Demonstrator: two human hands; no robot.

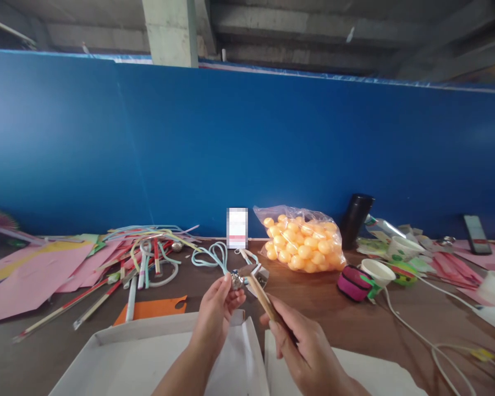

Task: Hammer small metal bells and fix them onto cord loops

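My left hand (219, 308) is closed, thumb and fingers pinching a shiny silver ball, seemingly a jingle bell (237, 280). A flat wooden stick (260, 294) is gripped in my right hand (299, 338), its far end close beside the bell. Whether the two touch, I cannot tell. A dark brown pointed piece (247, 270) shows just above the bell; what it belongs to is unclear. Behind my hands lies a looped light-blue cord (212, 254). Below them is a white cardboard box (148, 335), with another white sheet or flap (367, 368) to the right.
A clear bag of orange balls (303, 242) sits behind my right hand. Coloured paper (37, 269), tubes and sticks are heaped at left. To the right are a black bottle (357, 220), a pink pouch (355, 283), paper cups (377, 272), a white cable (421, 335) and a phone (477, 234).
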